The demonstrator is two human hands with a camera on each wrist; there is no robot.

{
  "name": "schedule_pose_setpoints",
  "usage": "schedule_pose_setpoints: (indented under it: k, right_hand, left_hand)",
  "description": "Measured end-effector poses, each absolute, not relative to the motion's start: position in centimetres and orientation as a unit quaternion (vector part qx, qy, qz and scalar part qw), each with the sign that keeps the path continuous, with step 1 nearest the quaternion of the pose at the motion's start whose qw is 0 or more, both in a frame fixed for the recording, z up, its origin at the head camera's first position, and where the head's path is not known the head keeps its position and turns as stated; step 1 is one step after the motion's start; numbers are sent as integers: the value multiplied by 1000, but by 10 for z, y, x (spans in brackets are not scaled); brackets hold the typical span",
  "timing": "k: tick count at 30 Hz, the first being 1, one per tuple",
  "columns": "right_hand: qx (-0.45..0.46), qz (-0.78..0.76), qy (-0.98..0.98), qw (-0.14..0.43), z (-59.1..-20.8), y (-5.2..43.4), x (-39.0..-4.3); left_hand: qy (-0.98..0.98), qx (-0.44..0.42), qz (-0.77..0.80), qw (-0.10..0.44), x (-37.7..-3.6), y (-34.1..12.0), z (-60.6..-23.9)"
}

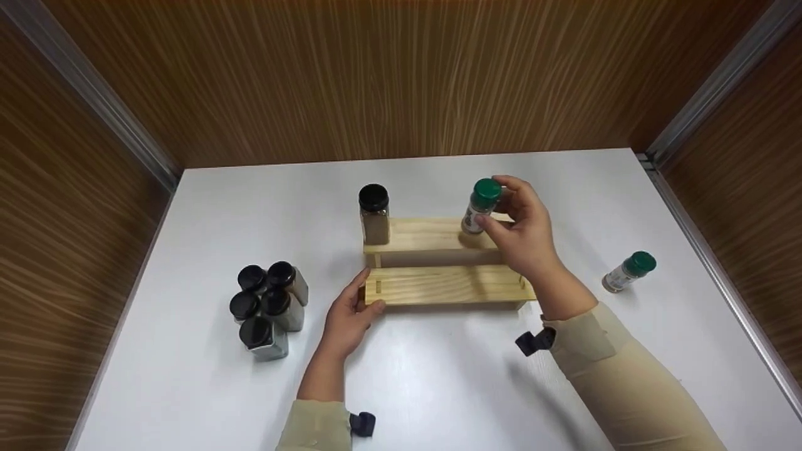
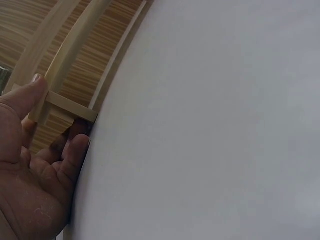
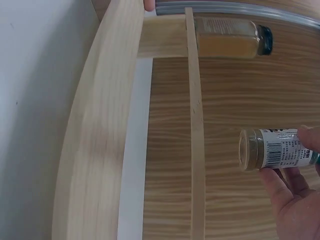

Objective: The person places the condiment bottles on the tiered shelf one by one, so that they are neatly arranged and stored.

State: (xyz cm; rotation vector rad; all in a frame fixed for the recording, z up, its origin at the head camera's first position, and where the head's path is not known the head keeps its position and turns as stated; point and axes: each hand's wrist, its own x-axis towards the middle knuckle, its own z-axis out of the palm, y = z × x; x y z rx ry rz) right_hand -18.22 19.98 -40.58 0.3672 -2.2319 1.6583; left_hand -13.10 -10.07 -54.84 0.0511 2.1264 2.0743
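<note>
Sleeves: nearest the camera, two pale beige sleeves [image 1: 626,382] come in from the bottom edge, each with a dark strap clip at the wrist.
Black-lidded jars: a tight cluster of five black-capped spice jars [image 1: 266,310] stands on the white table [image 1: 438,376], well to the left of the rack.
Left hand: the left hand [image 1: 348,316] rests at the left end of the wooden rack's lower step, thumb on top of the end piece, fingers loosely bent against the side. The left wrist view shows the thumb [image 2: 35,92] pressed on the pale crossbar and the other fingers lying along the edge, more bracing than clamping.
Rack: a two-step pale wooden rack [image 1: 445,285] sits mid-table, lower step toward the person, upper step behind it.
Jar on the rack: one black-capped jar [image 1: 374,214] of brownish spice stands upright at the left end of the upper step.
Held jar: a green-capped spice jar [image 1: 481,207] with a white label hangs tilted just above the right part of the upper step; whether its base touches the wood I cannot tell.
Right hand: the right hand [image 1: 523,235] pinches this jar near its cap between thumb and curled fingers; the right wrist view shows the fingertips [image 3: 312,140] around the labelled body.
Far right: a second green-capped jar [image 1: 628,271] stands alone on the table, well apart from the rack.
</note>
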Motion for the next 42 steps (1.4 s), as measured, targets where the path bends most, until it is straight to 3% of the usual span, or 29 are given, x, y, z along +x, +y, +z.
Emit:
schedule_pose_setpoints:
  k: [42]
  right_hand:
    - [140,577,-797,109,-429,149,-207]
  left_hand:
    - [700,45,709,80,-136,-90,-555]
